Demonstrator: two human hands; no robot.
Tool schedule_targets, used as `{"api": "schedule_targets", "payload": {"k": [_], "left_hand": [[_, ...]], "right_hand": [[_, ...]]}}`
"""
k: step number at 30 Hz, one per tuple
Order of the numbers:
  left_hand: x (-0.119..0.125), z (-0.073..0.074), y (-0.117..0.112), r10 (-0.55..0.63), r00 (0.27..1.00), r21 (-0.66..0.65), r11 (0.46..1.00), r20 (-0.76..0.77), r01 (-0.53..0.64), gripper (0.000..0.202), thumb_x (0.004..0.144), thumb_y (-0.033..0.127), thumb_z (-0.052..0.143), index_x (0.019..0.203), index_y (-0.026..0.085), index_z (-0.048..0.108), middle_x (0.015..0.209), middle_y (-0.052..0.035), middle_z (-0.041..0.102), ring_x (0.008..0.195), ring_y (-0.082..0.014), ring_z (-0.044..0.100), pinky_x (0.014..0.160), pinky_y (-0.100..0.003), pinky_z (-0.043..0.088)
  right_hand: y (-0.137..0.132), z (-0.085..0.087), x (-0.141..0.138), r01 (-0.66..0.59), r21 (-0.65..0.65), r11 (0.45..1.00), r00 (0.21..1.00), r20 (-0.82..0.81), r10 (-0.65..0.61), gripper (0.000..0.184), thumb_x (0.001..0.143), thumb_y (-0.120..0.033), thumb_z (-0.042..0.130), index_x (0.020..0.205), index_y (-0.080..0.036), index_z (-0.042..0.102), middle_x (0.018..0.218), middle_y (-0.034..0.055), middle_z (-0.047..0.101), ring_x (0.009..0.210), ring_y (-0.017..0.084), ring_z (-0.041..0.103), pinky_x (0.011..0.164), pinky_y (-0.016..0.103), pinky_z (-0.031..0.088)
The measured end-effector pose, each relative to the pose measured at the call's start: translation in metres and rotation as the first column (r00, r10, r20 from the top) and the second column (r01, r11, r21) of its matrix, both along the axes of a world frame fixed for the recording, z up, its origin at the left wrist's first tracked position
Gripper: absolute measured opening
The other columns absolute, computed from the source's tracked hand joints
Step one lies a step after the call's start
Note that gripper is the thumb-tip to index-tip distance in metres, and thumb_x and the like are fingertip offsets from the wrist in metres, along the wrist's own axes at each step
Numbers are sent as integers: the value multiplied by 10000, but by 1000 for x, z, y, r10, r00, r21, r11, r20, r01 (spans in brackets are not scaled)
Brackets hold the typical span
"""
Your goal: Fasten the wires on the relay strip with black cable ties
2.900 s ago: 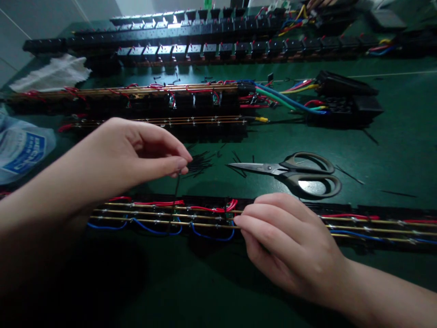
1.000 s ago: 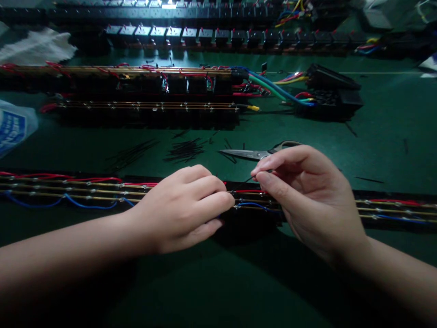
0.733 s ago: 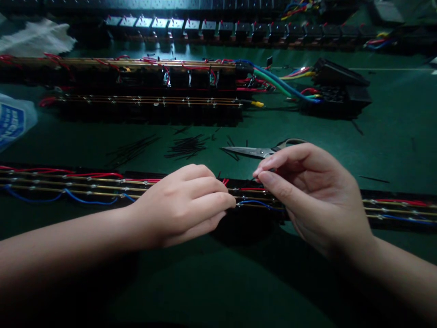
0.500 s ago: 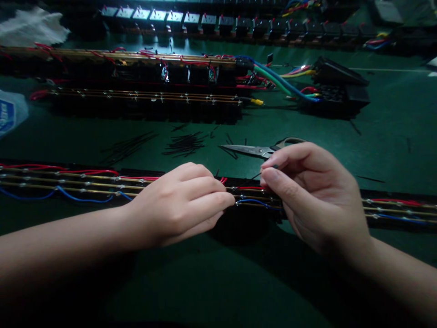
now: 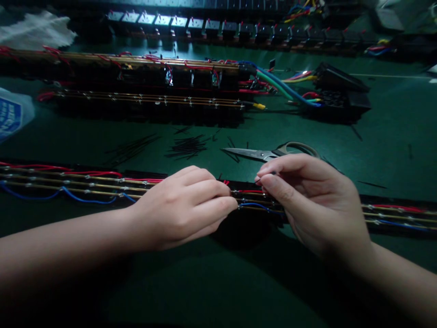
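A long black strip (image 5: 92, 181) with brass rods, red wires and blue wires runs from side to side in front of me. My left hand (image 5: 187, 205) lies over its middle with fingers curled down and pressed together. What those fingertips hold, if anything, is hidden; a short red wire end (image 5: 226, 182) sticks up just past them. Above the strip, the thumb and index finger of my right hand (image 5: 317, 205) are closed on a thin black piece (image 5: 257, 181), mostly covered by the fingers. Scissors (image 5: 252, 153) lie just behind that hand, blades pointing left.
Small piles of thin black pieces (image 5: 187, 146) lie behind the strip. Farther back are more wired assemblies (image 5: 153, 99), a black box (image 5: 344, 98) with coloured cables and a row of black modules (image 5: 211, 27). A plastic bag (image 5: 15, 114) sits at the left.
My right hand has shifted slightly down and left, and less of the thin black piece shows. My left hand stays over the strip. The whole view has moved a little.
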State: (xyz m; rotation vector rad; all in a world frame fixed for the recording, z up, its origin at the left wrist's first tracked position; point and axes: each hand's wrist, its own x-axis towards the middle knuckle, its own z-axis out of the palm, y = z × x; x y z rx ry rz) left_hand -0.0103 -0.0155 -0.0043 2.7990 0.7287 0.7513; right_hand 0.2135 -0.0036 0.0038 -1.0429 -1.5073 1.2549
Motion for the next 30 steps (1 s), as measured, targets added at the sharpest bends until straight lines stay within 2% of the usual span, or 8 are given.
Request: {"api": "schedule_targets", "payload": {"k": [4,13,17,22,26,30], "left_hand": [[1,-1,1,11,1000,8,1000,-5,-11,226,904,139,619,1129,111,626,1078,-93,689,920,-204,600,822,-350,529],[0,0,0,7,1000,31,1000,-27,-6,264,913,150,608,1174,117,606,1112,-90,691,939,-213,610,814,-360,527],[0,-1,0,-7,1000,-2,1000,-23,7,283,905,133,612,1186,111,599,1123,-97,677,963,-211,602,837,-360,521],[-1,-2,-2,8,1000,-19,1000,-2,-8,216,895,120,618,1111,110,607,1086,-101,649,918,-202,592,793,-355,508],[-1,-1,-2,24,1000,-24,999,7,-23,178,892,112,614,1070,113,606,1070,-99,628,888,-194,575,777,-349,501],[-2,2,-1,25,999,-106,994,21,-23,147,912,96,583,1055,126,599,1071,-81,620,924,-172,579,810,-310,497]], "right_hand": [[1,-1,3,-73,46,996,995,71,69,62,878,-234,697,910,-283,718,860,-42,705,761,68,670,686,131,553],[0,0,5,-96,37,995,991,99,91,81,910,-267,651,953,-262,719,885,-15,710,780,99,683,688,170,566],[1,-2,4,-80,78,994,992,103,72,81,910,-245,644,951,-253,713,878,-5,705,766,104,679,670,177,568],[1,-1,3,-53,77,996,991,129,43,67,905,-257,648,936,-240,704,855,11,701,747,122,680,653,205,579],[0,-1,2,-56,117,992,990,138,39,66,909,-231,642,941,-243,699,866,0,702,752,105,679,656,180,569],[1,-2,2,-63,165,984,977,212,27,73,906,-235,650,952,-251,704,886,-5,716,772,110,687,679,194,570]]}}
